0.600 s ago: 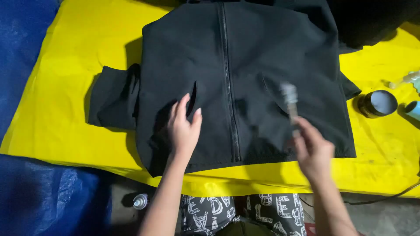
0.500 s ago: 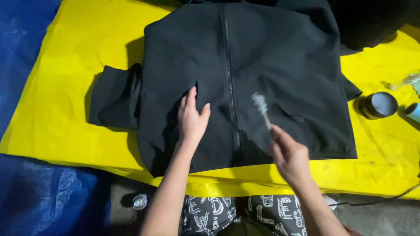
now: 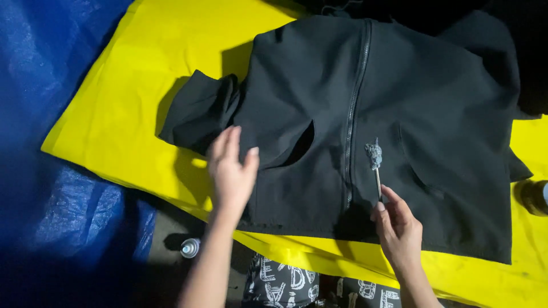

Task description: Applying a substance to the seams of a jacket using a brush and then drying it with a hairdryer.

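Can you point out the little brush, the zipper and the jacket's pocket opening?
brush (image 3: 374, 155), head view, its grey tuft.
zipper (image 3: 354, 108), head view, mid-length.
pocket opening (image 3: 301, 145), head view, the dark slit.

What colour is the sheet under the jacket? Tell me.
Yellow: the sheet under the black jacket shows plainly in the head view.

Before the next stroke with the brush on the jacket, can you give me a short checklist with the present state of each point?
1. Left hand flat on the black jacket beside the pocket opening: ok.
2. Right hand grips the thin stick of the brush: ok.
3. Brush tip close to the zipper, to its right: ok.
4. Tip touching the cloth or just above it: cannot tell.
5. Jacket lying flat on the yellow sheet: not ok, the sleeve at the left is folded up.
6. Dark tin at the right edge standing apart from the jacket: ok.
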